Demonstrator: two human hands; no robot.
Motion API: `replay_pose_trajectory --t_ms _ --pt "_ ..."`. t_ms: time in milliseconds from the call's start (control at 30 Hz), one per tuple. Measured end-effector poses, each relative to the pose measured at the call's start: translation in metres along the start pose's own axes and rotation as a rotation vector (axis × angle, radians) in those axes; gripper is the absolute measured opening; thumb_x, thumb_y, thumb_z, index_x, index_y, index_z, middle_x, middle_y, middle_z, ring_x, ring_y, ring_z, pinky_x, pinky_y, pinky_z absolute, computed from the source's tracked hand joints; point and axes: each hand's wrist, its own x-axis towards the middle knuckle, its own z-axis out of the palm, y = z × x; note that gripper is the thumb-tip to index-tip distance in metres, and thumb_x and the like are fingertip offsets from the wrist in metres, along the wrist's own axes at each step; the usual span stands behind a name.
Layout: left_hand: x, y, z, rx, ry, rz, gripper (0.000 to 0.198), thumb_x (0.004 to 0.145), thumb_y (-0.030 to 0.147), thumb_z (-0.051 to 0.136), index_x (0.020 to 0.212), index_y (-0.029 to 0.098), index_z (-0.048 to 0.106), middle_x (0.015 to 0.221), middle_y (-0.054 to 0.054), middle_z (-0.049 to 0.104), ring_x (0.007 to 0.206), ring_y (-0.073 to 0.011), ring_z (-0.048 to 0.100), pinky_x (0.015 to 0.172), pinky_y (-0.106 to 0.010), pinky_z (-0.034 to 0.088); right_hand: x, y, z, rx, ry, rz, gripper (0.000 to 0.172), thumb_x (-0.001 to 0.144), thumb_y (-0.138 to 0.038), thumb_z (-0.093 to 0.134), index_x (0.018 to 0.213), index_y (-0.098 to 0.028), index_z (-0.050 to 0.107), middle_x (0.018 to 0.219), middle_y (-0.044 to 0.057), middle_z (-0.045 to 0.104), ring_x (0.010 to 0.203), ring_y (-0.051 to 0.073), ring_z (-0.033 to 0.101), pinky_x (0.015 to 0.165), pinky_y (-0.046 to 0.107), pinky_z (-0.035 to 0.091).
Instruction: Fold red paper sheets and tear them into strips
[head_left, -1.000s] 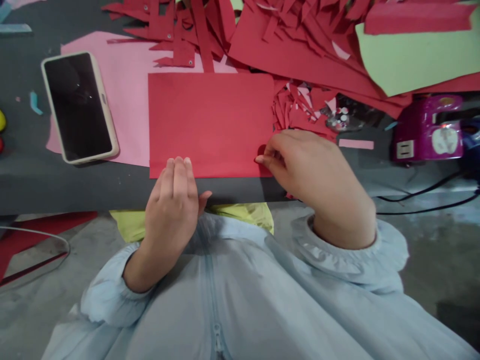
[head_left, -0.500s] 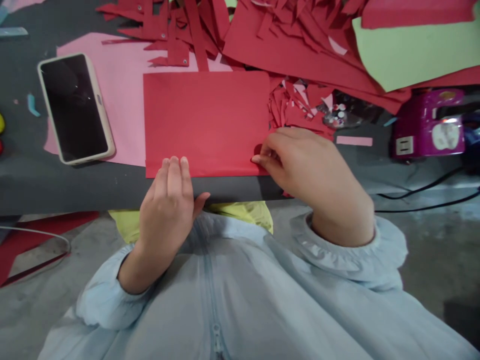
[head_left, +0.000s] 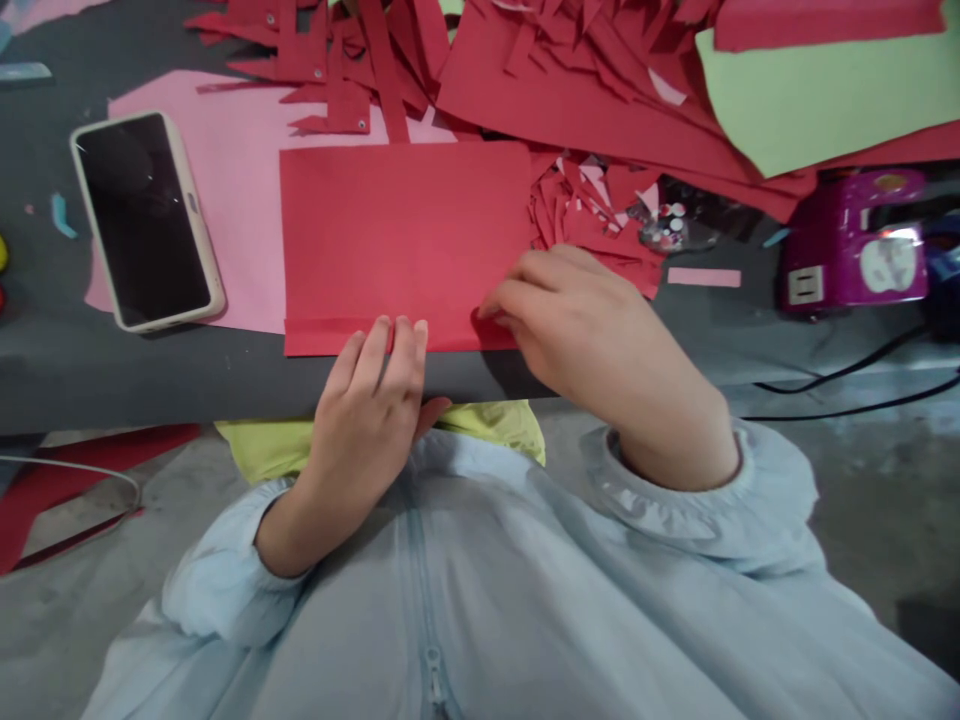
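A red sheet of paper [head_left: 405,235] lies on the dark table in front of me, with a narrow folded strip along its near edge. My left hand [head_left: 373,390] rests palm down at that edge, its fingers stretched out over the strip near the middle and its thumb off to the right. Towards the right end of the same edge, my right hand [head_left: 570,315] is closed, thumb and fingertips together on the red paper. The back of the right hand hides part of the lower right corner.
Left of the sheet, a phone [head_left: 150,220] lies partly on pink paper [head_left: 240,200]. Red cut pieces [head_left: 326,70] and red sheets [head_left: 570,100] are piled behind. Scraps [head_left: 585,205], a pink strip [head_left: 703,277] and a purple device [head_left: 851,250] with cables are on the right.
My left hand has slid right along the near edge. My right hand has shifted slightly left along it, and the folded strip shows more plainly at the left end.
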Motion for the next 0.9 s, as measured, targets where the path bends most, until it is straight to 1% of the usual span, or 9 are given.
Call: replay_pose_trajectory --t_ms 167,333,467,533,600,733,767,900 --pt "0.008 0.007 0.002 0.011 0.033 0.073 0.059 0.098 0.039 0.046 0.140 -0.002 0.045 0.135 -0.017 0.060 0.125 -0.0323 0.054 0.110 -0.043 0.041 -0.004 0.002 0.003 0.121 -0.027 -0.026 0.034 0.090 -0.009 0.036 0.095 -0.019 0.068 0.100 0.010 0.067 0.093 0.025 0.058 0.078 0.037 0.045" --pt "0.016 0.012 0.004 -0.080 -0.035 0.096 0.056 0.101 0.037 0.038 0.144 0.001 0.041 0.137 -0.017 0.057 0.131 -0.0302 0.049 0.111 -0.044 0.041 -0.009 0.008 0.003 0.230 0.004 -0.023 0.041 0.086 -0.004 0.035 0.097 -0.021 0.071 0.103 0.007 0.070 0.096 0.022 0.063 0.081 0.034 0.048" --pt "0.022 0.015 0.007 -0.060 0.014 0.154 0.056 0.100 0.038 0.040 0.141 -0.001 0.045 0.135 -0.017 0.058 0.128 -0.0314 0.051 0.111 -0.043 0.041 -0.008 0.017 0.000 0.263 -0.012 -0.027 0.046 0.080 0.001 0.035 0.099 -0.022 0.069 0.105 0.005 0.072 0.100 0.021 0.064 0.082 0.032 0.048" --pt "0.025 0.018 0.008 -0.079 0.006 0.165 0.055 0.101 0.038 0.039 0.141 0.001 0.046 0.135 -0.017 0.058 0.128 -0.0313 0.051 0.111 -0.044 0.041 -0.006 0.021 -0.002 0.288 -0.035 -0.046 0.044 0.079 0.001 0.036 0.101 -0.022 0.067 0.106 0.004 0.072 0.102 0.021 0.064 0.083 0.032 0.048" --pt "0.027 0.020 0.008 -0.092 -0.008 0.174 0.055 0.101 0.039 0.037 0.140 0.003 0.047 0.135 -0.017 0.057 0.128 -0.0309 0.050 0.110 -0.045 0.041 -0.005 0.024 -0.003 0.312 -0.051 -0.048 0.040 0.081 -0.001 0.038 0.100 -0.022 0.065 0.104 0.004 0.073 0.099 0.021 0.065 0.081 0.032 0.047" --pt "0.034 0.024 0.007 -0.026 0.016 0.202 0.056 0.099 0.043 0.041 0.140 0.004 0.048 0.130 -0.016 0.059 0.119 -0.0318 0.055 0.107 -0.046 0.043 -0.003 0.028 -0.003 0.358 -0.042 0.010 0.036 0.080 -0.003 0.038 0.101 -0.024 0.060 0.099 0.002 0.072 0.090 0.019 0.066 0.075 0.030 0.047" --pt "0.036 0.025 0.006 -0.017 0.003 0.199 0.057 0.098 0.044 0.043 0.141 0.007 0.047 0.129 -0.016 0.059 0.117 -0.0319 0.056 0.106 -0.047 0.043 -0.003 0.028 -0.003 0.375 -0.036 0.014 0.037 0.079 -0.002 0.038 0.101 -0.023 0.059 0.100 0.002 0.072 0.089 0.019 0.066 0.075 0.030 0.047" --pt "0.044 0.032 0.001 -0.037 -0.121 0.165 0.060 0.096 0.048 0.046 0.147 0.018 0.040 0.129 -0.016 0.057 0.115 -0.0330 0.056 0.101 -0.052 0.044 -0.004 0.027 -0.003 0.381 -0.038 0.037 0.038 0.077 -0.001 0.038 0.099 -0.023 0.058 0.099 0.002 0.072 0.088 0.020 0.067 0.074 0.030 0.046"
